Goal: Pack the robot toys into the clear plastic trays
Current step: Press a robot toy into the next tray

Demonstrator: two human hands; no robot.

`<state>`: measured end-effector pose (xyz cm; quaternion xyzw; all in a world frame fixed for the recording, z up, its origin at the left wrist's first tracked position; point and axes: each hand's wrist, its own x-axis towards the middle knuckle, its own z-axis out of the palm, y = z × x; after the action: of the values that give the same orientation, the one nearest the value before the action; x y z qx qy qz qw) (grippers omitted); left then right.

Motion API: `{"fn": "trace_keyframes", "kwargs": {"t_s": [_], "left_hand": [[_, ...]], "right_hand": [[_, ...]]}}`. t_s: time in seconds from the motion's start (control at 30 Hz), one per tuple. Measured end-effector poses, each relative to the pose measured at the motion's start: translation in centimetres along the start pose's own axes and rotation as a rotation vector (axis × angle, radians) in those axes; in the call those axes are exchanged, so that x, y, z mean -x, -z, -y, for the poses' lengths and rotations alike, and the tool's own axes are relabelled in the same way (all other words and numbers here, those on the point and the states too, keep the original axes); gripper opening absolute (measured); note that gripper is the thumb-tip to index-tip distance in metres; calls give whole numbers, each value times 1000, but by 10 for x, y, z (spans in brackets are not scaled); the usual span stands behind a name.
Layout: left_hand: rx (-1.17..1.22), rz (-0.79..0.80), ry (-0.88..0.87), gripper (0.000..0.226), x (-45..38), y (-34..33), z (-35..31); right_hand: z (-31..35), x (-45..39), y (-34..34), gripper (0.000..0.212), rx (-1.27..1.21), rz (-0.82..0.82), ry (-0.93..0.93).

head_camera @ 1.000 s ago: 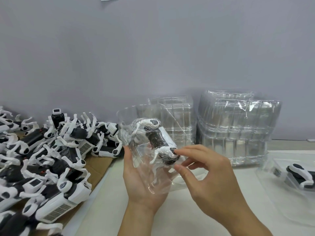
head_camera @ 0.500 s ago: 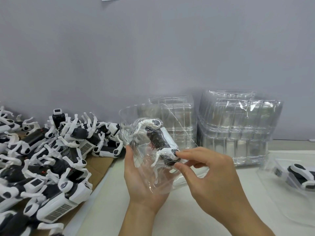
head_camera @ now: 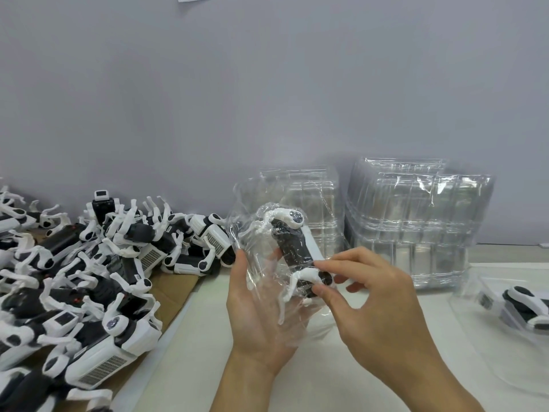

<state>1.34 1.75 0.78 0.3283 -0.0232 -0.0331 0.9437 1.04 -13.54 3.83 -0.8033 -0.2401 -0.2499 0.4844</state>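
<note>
Just in front of the stack of trays [head_camera: 416,221], the left hand [head_camera: 261,319] cradles a clear tray [head_camera: 267,263] from below, fingers curled up around its thin wall. Inside it lies 1 black and white robot toy [head_camera: 292,248], legs folded. The right hand [head_camera: 374,307] pinches the toy's lower leg joint between thumb and forefinger, probably seating it. The tray looks flimsy and slick, likely to buckle if squeezed, so support from underneath suits it. The toy seems light and rigid, with thin legs that could snap; its body is the safer hold. Left of the stack, a heap of toys [head_camera: 89,278] waits on cardboard [head_camera: 175,288].
</note>
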Motion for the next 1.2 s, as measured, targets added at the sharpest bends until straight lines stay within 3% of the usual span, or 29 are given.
{"fn": "trace_keyframes", "kwargs": {"t_s": [0.17, 0.37, 0.57, 0.93, 1.1, 1.2], "left_hand": [[-1, 47, 10, 63, 1, -2, -1], [-16, 89, 77, 65, 3, -12, 2], [-18, 152, 155, 58, 4, -16, 5], [-60, 183, 157, 57, 2, -13, 7], [-150, 140, 125, 78, 1, -13, 5], [-151, 121, 104, 78, 2, -16, 5]], "right_hand": [[5, 1, 7, 10, -73, 8, 8], [4, -4, 9, 9, -19, -176, 9], [9, -5, 8, 42, 70, -204, 54], [8, -3, 8, 37, 68, -220, 36], [6, -4, 10, 35, 95, -200, 49], [5, -5, 10, 36, 79, -202, 41]]}}
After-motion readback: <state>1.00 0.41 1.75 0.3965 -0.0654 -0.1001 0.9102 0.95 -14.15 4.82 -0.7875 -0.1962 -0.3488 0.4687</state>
